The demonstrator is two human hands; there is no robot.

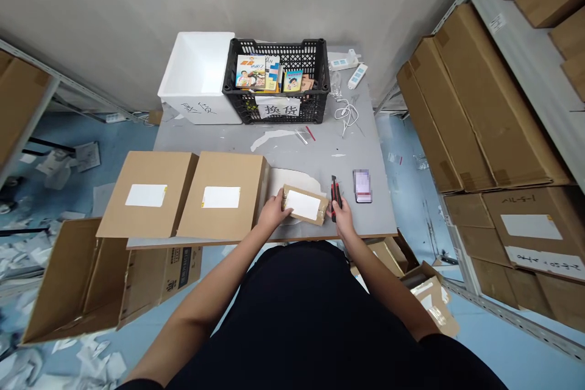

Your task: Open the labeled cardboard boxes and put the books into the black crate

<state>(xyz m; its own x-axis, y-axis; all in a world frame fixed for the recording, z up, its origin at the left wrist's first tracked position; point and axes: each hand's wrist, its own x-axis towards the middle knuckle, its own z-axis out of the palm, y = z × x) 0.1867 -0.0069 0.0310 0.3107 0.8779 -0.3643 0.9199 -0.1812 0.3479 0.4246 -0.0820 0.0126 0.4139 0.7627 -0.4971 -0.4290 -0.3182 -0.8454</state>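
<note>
A small flat brown parcel (pixel 303 205) with a blank-looking white label lies near the table's front edge. My left hand (pixel 273 209) grips its left end, thumb on top. In my right hand (pixel 342 217) is a red and black utility knife (pixel 336 195), pointing away from me just right of the parcel. The parcel's right end has shiny tape and sits close to my right fingers. Beneath and behind the parcel is a pale rounded sheet (pixel 292 180). A phone (pixel 362 186) with a lit screen rests right of the knife.
Two closed cartons (pixel 148 180) (pixel 228 167) stand on the table's left. Behind are a white foam box (pixel 201 82) and a black crate (pixel 274 109) of books. A white cable (pixel 346 114) lies back right. Open boxes stand on the floor; loaded shelves flank both sides.
</note>
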